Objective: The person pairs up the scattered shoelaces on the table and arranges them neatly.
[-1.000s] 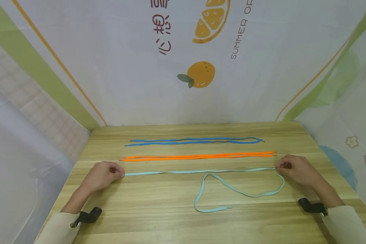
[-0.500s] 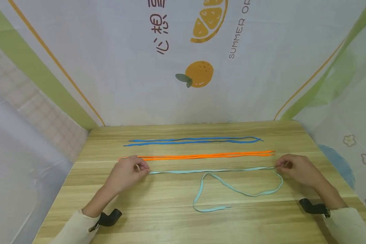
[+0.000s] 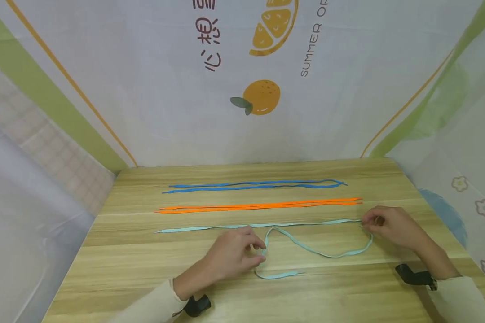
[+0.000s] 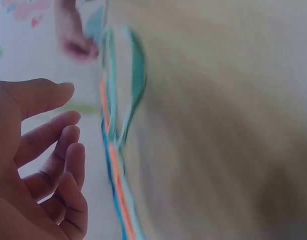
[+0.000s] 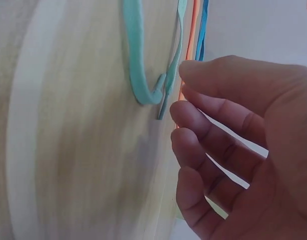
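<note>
A mint-green shoelace lies nearly straight from left to right across the wooden table. In front of it, a second mint-green shoelace lies in loose bends. My left hand hovers by the left bend of this curved lace; thumb and fingers are apart with nothing between them in the left wrist view. At the right tip of the straight lace is my right hand. The right wrist view shows its thumb and loosely bent fingers apart, beside the lace tips and holding nothing.
Behind the mint laces, a pair of orange shoelaces lies side by side. Farther back is a pair of blue shoelaces, crossing at the right end. A printed cloth hangs along the table's back edge.
My left hand has let go of the straight lace's left end, after sliding right along it, and is now by the curved lace. My right hand's fingers have loosened from the right tip.
</note>
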The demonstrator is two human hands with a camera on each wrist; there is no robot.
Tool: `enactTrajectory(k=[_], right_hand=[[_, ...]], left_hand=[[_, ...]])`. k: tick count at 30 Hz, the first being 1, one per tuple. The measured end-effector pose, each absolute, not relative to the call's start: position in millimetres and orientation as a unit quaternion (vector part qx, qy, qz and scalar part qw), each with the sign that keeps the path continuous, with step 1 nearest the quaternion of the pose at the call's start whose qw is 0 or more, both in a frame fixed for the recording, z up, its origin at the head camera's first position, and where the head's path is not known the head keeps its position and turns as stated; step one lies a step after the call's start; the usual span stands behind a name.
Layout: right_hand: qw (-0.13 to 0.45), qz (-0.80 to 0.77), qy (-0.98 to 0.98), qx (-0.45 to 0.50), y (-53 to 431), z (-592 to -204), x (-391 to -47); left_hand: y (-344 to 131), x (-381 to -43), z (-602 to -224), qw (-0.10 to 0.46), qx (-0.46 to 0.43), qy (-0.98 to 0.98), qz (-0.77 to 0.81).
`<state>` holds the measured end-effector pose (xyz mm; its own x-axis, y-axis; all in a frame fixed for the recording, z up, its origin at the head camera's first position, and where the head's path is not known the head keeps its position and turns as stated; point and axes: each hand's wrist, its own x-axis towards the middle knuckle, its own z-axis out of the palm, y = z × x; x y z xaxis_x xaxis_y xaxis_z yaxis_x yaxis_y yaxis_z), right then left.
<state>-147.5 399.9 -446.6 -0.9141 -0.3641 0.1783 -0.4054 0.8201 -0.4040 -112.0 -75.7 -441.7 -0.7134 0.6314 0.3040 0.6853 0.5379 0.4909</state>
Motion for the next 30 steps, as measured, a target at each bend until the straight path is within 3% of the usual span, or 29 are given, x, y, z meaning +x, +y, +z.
enactTrajectory(k=[8,30], right_hand=[[0.025,0.220,-0.955,0.197,397.1,-448.2,-146.9],[0.007,0.209,-0.963,0.171,393.2,-448.6,-146.5]], left_hand=[[-37.6,-100.9,-453.9,-0.010,-0.395,-0.879,-0.265],[6.7,-96.4,-453.0,-0.043,-0.413,-0.894,-0.170]])
